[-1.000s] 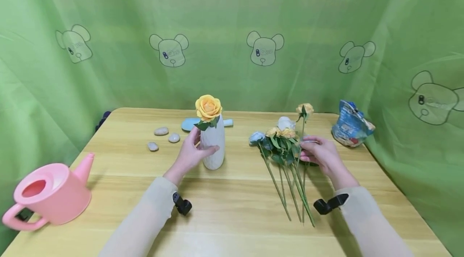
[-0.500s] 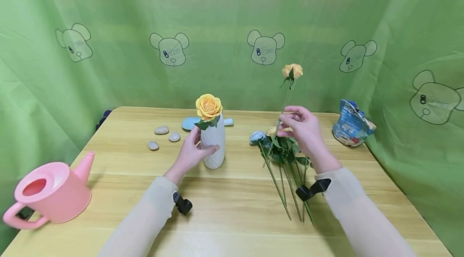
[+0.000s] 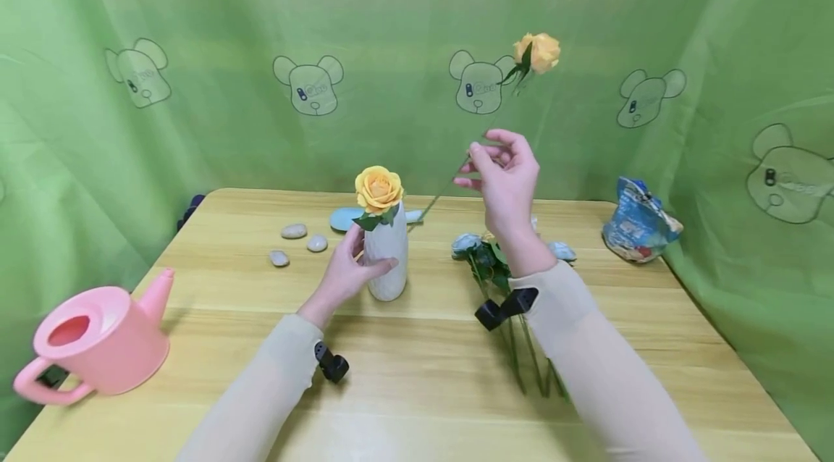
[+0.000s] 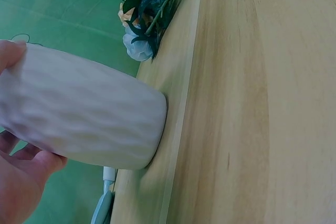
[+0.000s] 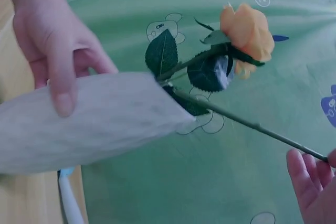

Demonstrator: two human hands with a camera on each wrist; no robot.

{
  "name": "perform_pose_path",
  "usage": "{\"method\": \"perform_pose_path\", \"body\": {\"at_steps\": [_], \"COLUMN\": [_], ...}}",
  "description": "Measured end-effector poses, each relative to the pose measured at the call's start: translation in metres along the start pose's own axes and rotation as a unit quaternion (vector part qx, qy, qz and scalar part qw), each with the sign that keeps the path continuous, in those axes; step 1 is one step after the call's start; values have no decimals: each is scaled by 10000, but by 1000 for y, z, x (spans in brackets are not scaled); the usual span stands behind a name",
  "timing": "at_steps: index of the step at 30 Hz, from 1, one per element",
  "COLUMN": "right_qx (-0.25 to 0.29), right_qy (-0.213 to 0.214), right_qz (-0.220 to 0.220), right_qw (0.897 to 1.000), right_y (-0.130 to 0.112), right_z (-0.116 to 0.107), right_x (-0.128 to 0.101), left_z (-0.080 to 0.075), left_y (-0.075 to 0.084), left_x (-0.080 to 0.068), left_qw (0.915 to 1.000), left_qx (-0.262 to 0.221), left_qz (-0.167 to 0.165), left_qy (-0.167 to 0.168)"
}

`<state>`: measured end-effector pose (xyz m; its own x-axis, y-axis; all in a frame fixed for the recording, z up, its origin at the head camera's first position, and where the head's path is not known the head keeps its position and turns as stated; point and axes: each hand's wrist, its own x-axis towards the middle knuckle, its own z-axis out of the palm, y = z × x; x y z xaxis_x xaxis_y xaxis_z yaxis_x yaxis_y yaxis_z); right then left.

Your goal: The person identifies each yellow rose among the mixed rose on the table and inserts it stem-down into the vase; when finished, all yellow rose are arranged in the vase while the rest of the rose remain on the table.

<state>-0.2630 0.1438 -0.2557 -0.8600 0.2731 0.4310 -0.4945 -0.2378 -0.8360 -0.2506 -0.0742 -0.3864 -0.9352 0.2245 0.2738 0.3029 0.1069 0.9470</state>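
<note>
A white textured vase (image 3: 389, 259) stands upright on the wooden table, a yellow rose (image 3: 379, 189) showing above its mouth. My left hand (image 3: 342, 275) grips the vase from the side, fingers behind and thumb in front. Raised to the right, my right hand (image 3: 507, 183) pinches the stem of a second yellow rose (image 3: 539, 53). That rose tilts, with its bloom up to the right and its stem slanting down toward the vase. In the right wrist view the stem (image 5: 257, 127) reaches close to the vase mouth; whether its tip is inside cannot be told.
Several flowers (image 3: 482, 259) lie right of the vase, partly behind my right forearm. A blue-handled shovel (image 3: 345, 219) lies behind the vase, with stones (image 3: 295, 231) to its left. A pink watering can (image 3: 107, 339) stands at left, a blue bag (image 3: 638, 221) at back right.
My right hand has lifted the second yellow rose out of the flower pile and carried it up and left, its stem now tilting toward the vase. The left hand stays on the vase.
</note>
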Motion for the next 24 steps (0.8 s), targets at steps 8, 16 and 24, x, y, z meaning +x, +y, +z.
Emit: {"method": "perform_pose_path", "body": {"at_steps": [8, 16, 24], "right_qx": [165, -294, -533], "right_qy": [118, -540, -1113], "right_qz": [-381, -455, -498], "right_qw": [9991, 9971, 9911], "right_y": [6, 19, 32], "right_z": [23, 28, 31], "right_x": [9, 6, 4], "left_z": [0, 1, 1], "left_y": [0, -1, -1], "left_x": [1, 1, 0], "left_qw": [10000, 10000, 10000], "left_qx": [-57, -49, -80], "left_qz": [55, 73, -7], "left_qy": [-1, -2, -6]}}
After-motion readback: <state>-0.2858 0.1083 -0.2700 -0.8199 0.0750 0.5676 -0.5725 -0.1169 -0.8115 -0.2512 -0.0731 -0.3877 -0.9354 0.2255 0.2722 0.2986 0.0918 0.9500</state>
